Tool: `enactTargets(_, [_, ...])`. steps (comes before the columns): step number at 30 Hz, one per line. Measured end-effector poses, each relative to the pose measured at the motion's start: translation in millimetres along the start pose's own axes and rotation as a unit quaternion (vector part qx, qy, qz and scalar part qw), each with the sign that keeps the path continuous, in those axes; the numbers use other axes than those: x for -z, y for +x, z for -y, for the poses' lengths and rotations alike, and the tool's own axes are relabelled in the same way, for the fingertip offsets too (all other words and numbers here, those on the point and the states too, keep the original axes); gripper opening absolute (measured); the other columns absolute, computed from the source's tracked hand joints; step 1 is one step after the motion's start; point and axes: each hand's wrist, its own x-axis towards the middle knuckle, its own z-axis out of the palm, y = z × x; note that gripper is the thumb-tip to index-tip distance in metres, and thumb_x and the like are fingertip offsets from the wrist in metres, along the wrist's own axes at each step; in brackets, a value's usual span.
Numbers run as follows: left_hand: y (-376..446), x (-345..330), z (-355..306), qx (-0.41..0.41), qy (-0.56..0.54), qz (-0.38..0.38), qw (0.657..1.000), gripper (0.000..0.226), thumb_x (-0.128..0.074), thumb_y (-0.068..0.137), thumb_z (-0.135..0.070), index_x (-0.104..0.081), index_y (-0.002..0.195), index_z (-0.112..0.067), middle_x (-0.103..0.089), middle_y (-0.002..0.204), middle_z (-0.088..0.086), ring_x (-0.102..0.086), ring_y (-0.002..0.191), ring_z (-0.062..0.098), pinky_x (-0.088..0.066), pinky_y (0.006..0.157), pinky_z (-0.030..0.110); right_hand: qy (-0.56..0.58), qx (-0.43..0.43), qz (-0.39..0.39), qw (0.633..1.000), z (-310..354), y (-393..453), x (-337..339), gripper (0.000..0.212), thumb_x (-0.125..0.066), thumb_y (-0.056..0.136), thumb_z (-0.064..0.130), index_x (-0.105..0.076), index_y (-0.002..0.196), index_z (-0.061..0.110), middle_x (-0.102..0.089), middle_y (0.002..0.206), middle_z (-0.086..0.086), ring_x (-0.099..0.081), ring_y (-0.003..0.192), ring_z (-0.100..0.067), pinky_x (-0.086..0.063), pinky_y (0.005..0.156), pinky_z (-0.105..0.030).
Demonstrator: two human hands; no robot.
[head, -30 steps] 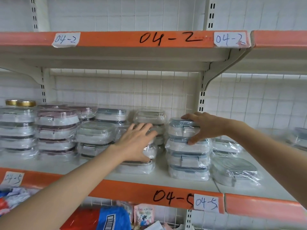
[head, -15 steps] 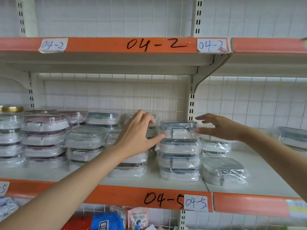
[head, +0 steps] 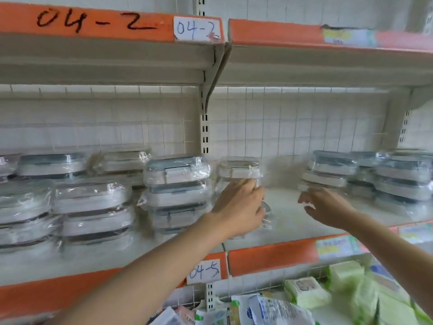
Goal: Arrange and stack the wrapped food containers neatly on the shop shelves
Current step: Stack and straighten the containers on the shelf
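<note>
Wrapped food containers (head: 177, 171) stand in stacks along the middle shelf (head: 290, 216), whose orange front edge carries a paper tag reading 04-5 (head: 204, 271). One four-high stack sits just left of the upright post; lower, wider stacks (head: 91, 207) extend to the left frame edge, where they are cut off. A further group (head: 398, 177) stands at the right, blurred and partly cropped. The left hand (head: 239, 207) reaches to a small stack (head: 239, 171) just right of the post and covers its lower containers; the fingers are curled against the wrap, but it cannot be told whether they grip it. The right hand (head: 325, 206) hovers over bare shelf, fingers loosely spread, close below a blurred container (head: 324, 178); contact cannot be confirmed. Motion blur smears the zone between both hands. Green soft packs (head: 307, 292) lie on the shelf below, partly cut off
</note>
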Motion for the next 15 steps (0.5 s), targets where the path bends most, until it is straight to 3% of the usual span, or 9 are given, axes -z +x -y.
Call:
enactTargets(5, [30.3, -55.3, -24.6, -0.067, 0.046, 0.026, 0.996, 0.042, -0.045, 0.095, -0.041, -0.053, 0.121, -0.009, -0.049, 0.123, 0.01, -0.041, 0.118, 0.026, -0.028, 0.102, 0.035, 0.094, -0.083, -0.017, 0.992, -24.9, -6.5, -37.0, 0.024, -0.057, 0.088, 0.016, -0.067, 0.11, 0.016, -0.059, 0.113, -0.006, -0.052, 0.104, -0.02, -0.03, 0.074, -0.017])
enactTargets(10, [42.0, -84.7, -29.7, -0.118, 0.019, 0.046, 0.992, 0.033, -0.046, 0.093, -0.033, -0.059, 0.11, -0.008, -0.053, 0.114, 0.012, -0.046, 0.111, 0.029, -0.028, 0.101, 0.037, 0.085, -0.086, -0.005, 0.993, -23.4, -7.5, -39.6, 0.026, -0.048, 0.093, 0.015, -0.064, 0.114, 0.019, -0.052, 0.119, -0.003, -0.047, 0.115, -0.02, -0.038, 0.096, -0.029])
enactTargets(15, [49.2, -79.8, -24.4, -0.137, 0.003, 0.102, 0.985, 0.04, -0.048, 0.091, -0.043, -0.059, 0.114, -0.012, -0.054, 0.114, 0.009, -0.047, 0.112, 0.028, -0.027, 0.102, 0.035, 0.105, -0.098, 0.035, 0.989, -15.6, -13.8, -25.0, 0.029, -0.049, 0.094, 0.012, -0.062, 0.12, 0.014, -0.051, 0.124, -0.007, -0.046, 0.119, -0.021, -0.033, 0.099, -0.025])
